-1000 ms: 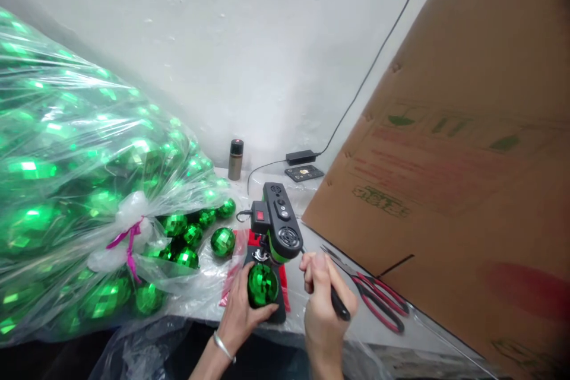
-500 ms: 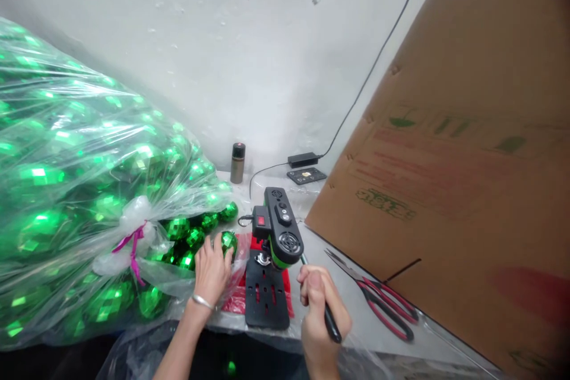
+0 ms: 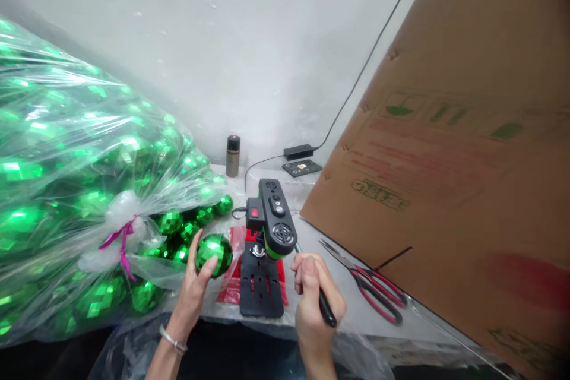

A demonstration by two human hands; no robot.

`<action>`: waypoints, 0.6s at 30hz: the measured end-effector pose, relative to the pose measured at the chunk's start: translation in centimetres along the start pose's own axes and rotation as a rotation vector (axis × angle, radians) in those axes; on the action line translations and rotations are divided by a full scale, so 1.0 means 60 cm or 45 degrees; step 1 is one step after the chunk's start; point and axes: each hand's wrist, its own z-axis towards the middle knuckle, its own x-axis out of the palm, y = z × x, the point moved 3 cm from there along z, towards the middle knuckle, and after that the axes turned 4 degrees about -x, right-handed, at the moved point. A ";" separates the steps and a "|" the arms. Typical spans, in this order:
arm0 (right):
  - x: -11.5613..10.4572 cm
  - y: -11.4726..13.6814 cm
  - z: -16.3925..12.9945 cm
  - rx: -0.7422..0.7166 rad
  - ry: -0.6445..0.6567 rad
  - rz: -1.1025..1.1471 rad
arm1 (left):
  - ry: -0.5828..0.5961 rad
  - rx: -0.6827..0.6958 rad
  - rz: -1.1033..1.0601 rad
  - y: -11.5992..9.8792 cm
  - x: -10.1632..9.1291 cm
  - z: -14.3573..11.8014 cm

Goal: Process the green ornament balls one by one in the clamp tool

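My left hand (image 3: 192, 285) grips a shiny green faceted ball (image 3: 214, 253) just left of a small black and green bench press (image 3: 271, 222). The press's black slotted base plate (image 3: 262, 285) lies bare under its head. My right hand (image 3: 315, 297) is closed around the press's black lever handle (image 3: 326, 312) at the right side of the machine. Several more green balls (image 3: 187, 231) lie loose at the mouth of a big clear plastic bag (image 3: 80, 190) full of them on the left.
Red-handled scissors (image 3: 371, 291) lie on the table right of the press. A large cardboard sheet (image 3: 454, 160) leans along the right. At the back by the wall stand a small dark can (image 3: 232, 155), a power adapter (image 3: 299, 151) and a flat black device (image 3: 304, 167).
My left hand took away the ball that sat on the press base, reached left to the loose balls and now holds one up beside the press. My right hand stayed on the lever.
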 end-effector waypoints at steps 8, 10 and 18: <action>0.001 0.024 0.035 0.077 0.105 -0.081 | 0.266 -0.042 0.556 0.049 0.067 -0.073; -0.001 0.022 0.033 0.086 0.128 -0.083 | 0.339 0.048 0.625 0.053 0.081 -0.066; -0.006 0.015 0.023 0.079 0.142 -0.047 | 0.266 0.200 0.725 0.082 0.113 -0.043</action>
